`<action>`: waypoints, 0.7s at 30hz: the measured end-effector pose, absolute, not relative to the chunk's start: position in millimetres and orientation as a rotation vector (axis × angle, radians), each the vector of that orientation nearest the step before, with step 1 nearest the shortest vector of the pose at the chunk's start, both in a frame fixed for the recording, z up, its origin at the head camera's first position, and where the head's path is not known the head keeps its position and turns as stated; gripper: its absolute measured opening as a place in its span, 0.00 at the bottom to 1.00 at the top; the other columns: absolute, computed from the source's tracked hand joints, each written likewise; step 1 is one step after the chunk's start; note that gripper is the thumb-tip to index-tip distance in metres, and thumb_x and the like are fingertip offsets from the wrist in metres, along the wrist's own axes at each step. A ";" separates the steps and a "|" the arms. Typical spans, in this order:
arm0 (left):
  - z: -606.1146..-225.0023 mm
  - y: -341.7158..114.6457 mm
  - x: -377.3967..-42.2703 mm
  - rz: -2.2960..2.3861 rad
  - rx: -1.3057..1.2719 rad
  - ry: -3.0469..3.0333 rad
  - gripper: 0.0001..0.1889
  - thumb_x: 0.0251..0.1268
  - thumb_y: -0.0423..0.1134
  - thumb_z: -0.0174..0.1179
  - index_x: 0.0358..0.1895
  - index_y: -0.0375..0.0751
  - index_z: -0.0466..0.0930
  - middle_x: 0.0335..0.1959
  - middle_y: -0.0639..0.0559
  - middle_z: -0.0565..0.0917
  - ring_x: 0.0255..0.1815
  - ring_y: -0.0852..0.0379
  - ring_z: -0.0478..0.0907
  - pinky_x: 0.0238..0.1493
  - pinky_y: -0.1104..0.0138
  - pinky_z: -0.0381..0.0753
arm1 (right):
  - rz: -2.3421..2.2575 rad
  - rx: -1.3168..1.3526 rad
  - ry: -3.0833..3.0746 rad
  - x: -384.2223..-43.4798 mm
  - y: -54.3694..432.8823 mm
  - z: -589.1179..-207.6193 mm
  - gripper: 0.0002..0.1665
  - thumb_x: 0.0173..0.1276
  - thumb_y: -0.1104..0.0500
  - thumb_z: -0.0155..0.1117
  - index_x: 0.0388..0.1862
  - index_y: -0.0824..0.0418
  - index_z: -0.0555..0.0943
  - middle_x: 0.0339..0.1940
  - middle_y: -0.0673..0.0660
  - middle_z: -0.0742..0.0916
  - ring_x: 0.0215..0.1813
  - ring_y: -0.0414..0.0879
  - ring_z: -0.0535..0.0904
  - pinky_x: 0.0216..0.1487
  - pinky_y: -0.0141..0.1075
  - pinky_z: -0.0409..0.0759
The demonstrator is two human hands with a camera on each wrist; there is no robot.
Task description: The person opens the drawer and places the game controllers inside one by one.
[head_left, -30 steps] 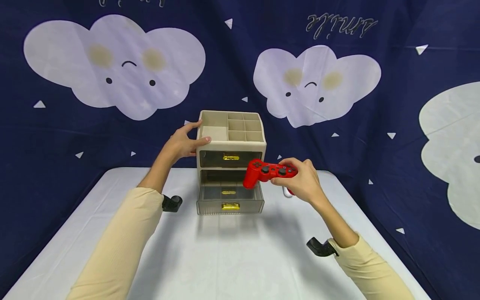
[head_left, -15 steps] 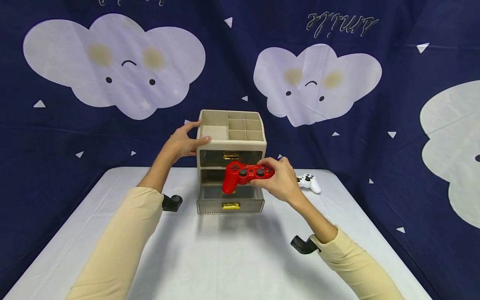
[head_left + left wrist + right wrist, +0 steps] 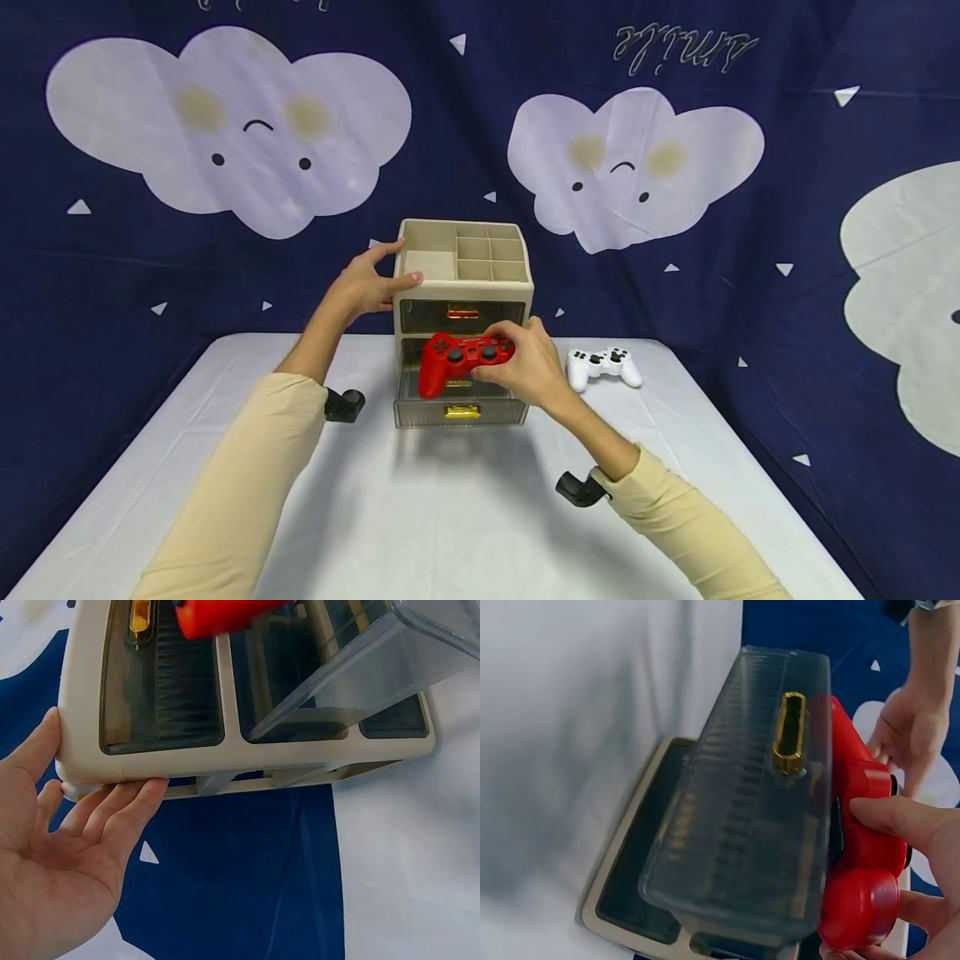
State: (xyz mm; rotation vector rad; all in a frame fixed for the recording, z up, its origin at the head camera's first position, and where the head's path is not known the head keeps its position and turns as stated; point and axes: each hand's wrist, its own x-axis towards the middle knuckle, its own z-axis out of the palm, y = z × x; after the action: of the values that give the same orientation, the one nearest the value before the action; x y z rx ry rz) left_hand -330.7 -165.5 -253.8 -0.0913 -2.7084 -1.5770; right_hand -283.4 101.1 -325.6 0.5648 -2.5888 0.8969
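Observation:
A cream desktop drawer organizer [image 3: 465, 291] stands on the table, its middle clear drawer [image 3: 420, 412] pulled out. My left hand [image 3: 362, 286] rests against the organizer's upper left side. Its thumb lies over the top rim and its spread fingers [image 3: 139, 810] touch the side wall. My right hand [image 3: 528, 367] pinches a red game controller [image 3: 442, 367] by its right end, thumb in front. The controller hovers over the pulled-out drawer. In the right wrist view, the controller [image 3: 862, 840] is close beside the drawer's rim; whether they touch, I cannot tell.
A white game controller [image 3: 603, 367] lies on the white-covered table [image 3: 450, 525], right of the organizer. Divided open compartments [image 3: 487, 250] top the organizer. Behind hangs a dark blue cloth [image 3: 457, 125] with cloud prints.
My right hand has carried the red controller left and slightly down, from the drawer's right side to above it. The white controller has come into full view. My left hand stays put.

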 end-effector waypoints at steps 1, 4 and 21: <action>-253.8 -165.3 -330.7 -1.577 -0.091 -2.710 0.44 0.71 0.50 0.65 0.83 0.64 0.49 0.83 0.40 0.50 0.65 0.37 0.77 0.63 0.49 0.81 | 0.892 0.570 -2.590 -283.7 99.0 -326.7 0.31 0.43 0.49 0.87 0.49 0.51 0.87 0.42 0.61 0.78 0.42 0.50 0.72 0.35 0.38 0.73; -254.0 -165.4 -330.8 -1.574 -0.094 -2.713 0.44 0.71 0.51 0.65 0.83 0.64 0.49 0.84 0.40 0.49 0.65 0.37 0.77 0.64 0.49 0.81 | 0.877 0.579 -2.596 -284.5 93.1 -330.5 0.32 0.44 0.49 0.87 0.50 0.52 0.86 0.42 0.61 0.78 0.42 0.50 0.73 0.36 0.38 0.74; -253.8 -163.8 -330.8 -1.583 -0.075 -2.707 0.44 0.71 0.50 0.65 0.83 0.64 0.48 0.84 0.42 0.45 0.69 0.37 0.74 0.65 0.49 0.80 | 0.804 0.599 -2.615 -290.8 79.2 -354.4 0.32 0.43 0.50 0.88 0.48 0.53 0.87 0.40 0.58 0.79 0.41 0.50 0.72 0.41 0.39 0.73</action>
State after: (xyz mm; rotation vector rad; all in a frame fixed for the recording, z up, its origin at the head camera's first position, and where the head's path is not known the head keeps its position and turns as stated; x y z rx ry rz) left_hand -330.8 -163.8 -253.8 -0.0751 -2.7071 -1.5832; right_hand -290.8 79.2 -354.4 0.5988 -2.6145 0.8039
